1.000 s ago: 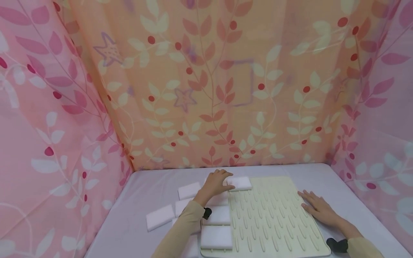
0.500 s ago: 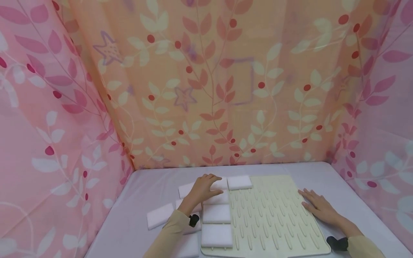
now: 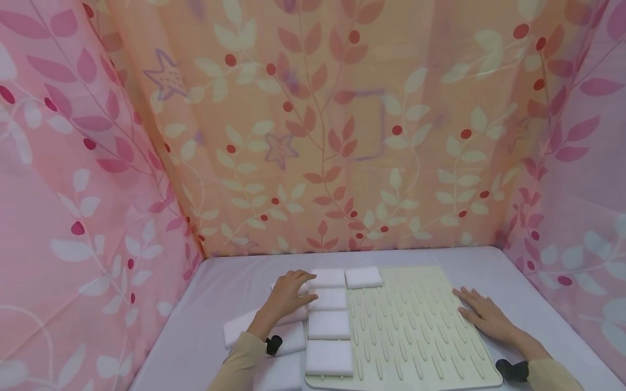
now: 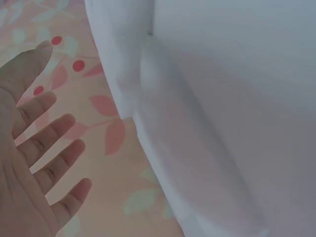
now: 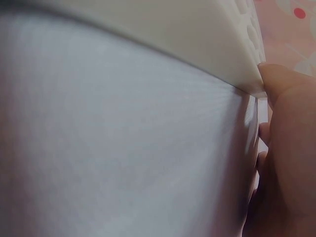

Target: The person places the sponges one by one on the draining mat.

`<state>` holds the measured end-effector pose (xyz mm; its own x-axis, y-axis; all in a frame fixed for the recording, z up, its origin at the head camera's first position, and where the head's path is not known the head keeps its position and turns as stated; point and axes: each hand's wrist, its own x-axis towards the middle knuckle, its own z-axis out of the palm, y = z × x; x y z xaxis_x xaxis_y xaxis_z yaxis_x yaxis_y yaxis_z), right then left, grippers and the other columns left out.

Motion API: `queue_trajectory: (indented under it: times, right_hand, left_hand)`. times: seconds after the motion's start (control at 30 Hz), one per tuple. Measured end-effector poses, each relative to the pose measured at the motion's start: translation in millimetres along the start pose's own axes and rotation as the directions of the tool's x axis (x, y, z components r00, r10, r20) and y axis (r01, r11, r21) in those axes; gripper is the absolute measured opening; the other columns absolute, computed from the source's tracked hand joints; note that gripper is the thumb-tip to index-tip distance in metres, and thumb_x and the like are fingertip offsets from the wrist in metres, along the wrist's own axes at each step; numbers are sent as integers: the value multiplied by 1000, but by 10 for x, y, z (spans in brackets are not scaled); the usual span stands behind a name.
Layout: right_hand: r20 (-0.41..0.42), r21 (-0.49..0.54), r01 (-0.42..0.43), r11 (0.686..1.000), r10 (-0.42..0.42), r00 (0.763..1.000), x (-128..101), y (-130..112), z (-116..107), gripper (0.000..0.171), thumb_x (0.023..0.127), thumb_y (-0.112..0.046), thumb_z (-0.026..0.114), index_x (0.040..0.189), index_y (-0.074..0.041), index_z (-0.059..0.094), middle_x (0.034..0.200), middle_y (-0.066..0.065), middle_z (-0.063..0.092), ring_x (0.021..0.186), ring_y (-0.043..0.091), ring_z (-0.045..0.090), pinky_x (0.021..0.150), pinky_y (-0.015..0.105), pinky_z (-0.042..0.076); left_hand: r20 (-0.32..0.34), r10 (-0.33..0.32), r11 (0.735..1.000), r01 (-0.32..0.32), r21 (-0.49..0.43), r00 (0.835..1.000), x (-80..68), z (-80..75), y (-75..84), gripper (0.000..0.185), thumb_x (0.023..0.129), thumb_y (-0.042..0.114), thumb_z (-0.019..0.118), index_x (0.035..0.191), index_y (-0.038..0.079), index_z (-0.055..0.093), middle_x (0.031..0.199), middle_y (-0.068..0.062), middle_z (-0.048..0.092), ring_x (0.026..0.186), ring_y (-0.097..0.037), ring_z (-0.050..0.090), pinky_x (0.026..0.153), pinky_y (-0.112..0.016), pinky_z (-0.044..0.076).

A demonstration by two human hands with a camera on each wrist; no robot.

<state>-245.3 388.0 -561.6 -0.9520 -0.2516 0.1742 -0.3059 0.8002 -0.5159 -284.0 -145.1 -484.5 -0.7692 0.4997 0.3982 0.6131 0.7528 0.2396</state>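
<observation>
A cream ridged mat [image 3: 415,331] lies on the white-covered table. White sponge blocks stand in a column along its left edge, the front sponge [image 3: 329,357] nearest me. One more sponge [image 3: 363,277] lies at the back, beside the column's far end. My left hand [image 3: 283,297] hovers over loose sponges left of the mat, thumb and fingers apart. In the left wrist view that hand [image 4: 34,153] holds nothing. My right hand [image 3: 489,317] rests at the mat's right edge with extended fingers; the right wrist view has its thumb [image 5: 284,81] against the mat's rim [image 5: 197,44].
Several loose sponges lie left of the mat, among them a tilted sponge [image 3: 237,328] and a front loose sponge [image 3: 280,374]. A patterned orange curtain [image 3: 313,136] hangs behind the table [image 3: 186,326], with a pink curtain [image 3: 88,228] at the left side.
My left hand has drawn back leftward from the sponge at the back of the mat and now sits over the loose sponges. The right hand has stayed at the mat's edge.
</observation>
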Motion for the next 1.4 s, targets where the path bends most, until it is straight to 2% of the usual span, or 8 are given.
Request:
queue_trajectory:
  times: [0.2,0.4,0.67,0.93,1.13,1.4]
  right_hand:
    - [4,-7,-1,1000,1,1000,-1,-17,-6,57,94,-35,50,142,-7,34,143,32,27,130,56,15,101,69,-3]
    - [2,-8,-7,1000,7,1000,-6,-11,3,58,94,-35,50,143,-8,33,144,32,26,130,56,14,102,67,-6]
    - [0,-13,-9,1000,9,1000,-5,-10,7,58,94,-35,50,143,-8,34,144,32,26,130,56,14,101,68,-5]
    - [3,-19,-12,1000,12,1000,1,-1,7,59,94,-36,50,143,-8,33,144,32,26,131,55,14,101,68,-5]
    - [12,-18,-21,1000,21,1000,13,-2,2,60,94,-37,49,143,-9,33,144,32,25,131,55,13,102,67,-6]
    - [2,-8,-5,1000,5,1000,-9,-36,-16,58,94,-34,50,143,-8,34,143,32,26,130,56,14,102,67,-5]
  left_hand:
    - [-32,-15,999,17,38,999,-164,-35,-139,49,81,42,68,121,16,60,115,-2,60,105,-27,55,81,-48,44]
    - [-26,-49,999,49,10,998,-331,-61,-220,47,79,37,71,120,15,61,113,-3,61,103,-27,55,80,-49,44]
    - [-46,-35,999,37,26,998,-529,-110,-240,47,77,35,73,117,14,63,111,-2,61,101,-26,55,79,-48,44]
    - [-2,-85,995,85,61,996,-741,-153,-290,47,78,38,72,119,16,61,114,-3,61,104,-29,55,79,-50,45]
    - [-13,-110,992,111,53,994,-921,-201,-331,46,77,36,73,117,16,62,114,-2,61,104,-28,55,79,-51,45]
    - [-43,-74,994,77,76,996,-1181,-239,-308,44,76,36,73,115,16,63,110,1,62,100,-22,56,73,-46,47]
